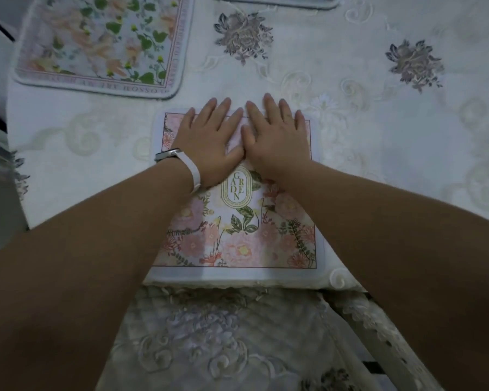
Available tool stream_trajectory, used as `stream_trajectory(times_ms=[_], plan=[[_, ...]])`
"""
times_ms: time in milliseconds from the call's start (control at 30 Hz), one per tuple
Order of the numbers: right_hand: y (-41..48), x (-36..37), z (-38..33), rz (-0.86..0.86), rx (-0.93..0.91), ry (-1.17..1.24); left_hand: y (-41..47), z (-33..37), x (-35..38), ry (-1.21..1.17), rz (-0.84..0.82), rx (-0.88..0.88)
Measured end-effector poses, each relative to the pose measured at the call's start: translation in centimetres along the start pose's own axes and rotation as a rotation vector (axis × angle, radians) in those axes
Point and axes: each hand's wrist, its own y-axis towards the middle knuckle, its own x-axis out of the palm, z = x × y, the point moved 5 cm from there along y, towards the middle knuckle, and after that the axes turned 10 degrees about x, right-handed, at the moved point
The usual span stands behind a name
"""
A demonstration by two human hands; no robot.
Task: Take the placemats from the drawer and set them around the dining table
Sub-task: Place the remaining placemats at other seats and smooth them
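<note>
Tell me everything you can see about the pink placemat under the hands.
The pink placemat is rectangular and cloth-like, with rounded corners and a pale border, printed with flowers, leaves and an oval label reading GARDEN. It lies flat on the embroidered tablecloth at the table's near edge. The left hand and right hand press flat on its far half.

Dim, flat, cool light with soft faint shadows, wide-angle bending at the edges, slight overall softness

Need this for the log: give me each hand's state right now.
Left hand: open, fingers flat, pressing the placemat.
Right hand: open, fingers flat on the same placemat.
</note>
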Motion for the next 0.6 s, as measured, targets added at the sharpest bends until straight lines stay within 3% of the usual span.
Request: stream_trajectory(times_ms=[200, 600], plan=[[-0.4, -0.5, 1.6, 0.021, 0.141, 0.010, -1.4, -1.7, 0.0, 0.015, -0.010, -0.207], [-7.2, -0.5, 5.7, -0.085, 0.141, 0.038, -10.8, -0.8, 0.9, -0.065, -0.009, -0.302]])
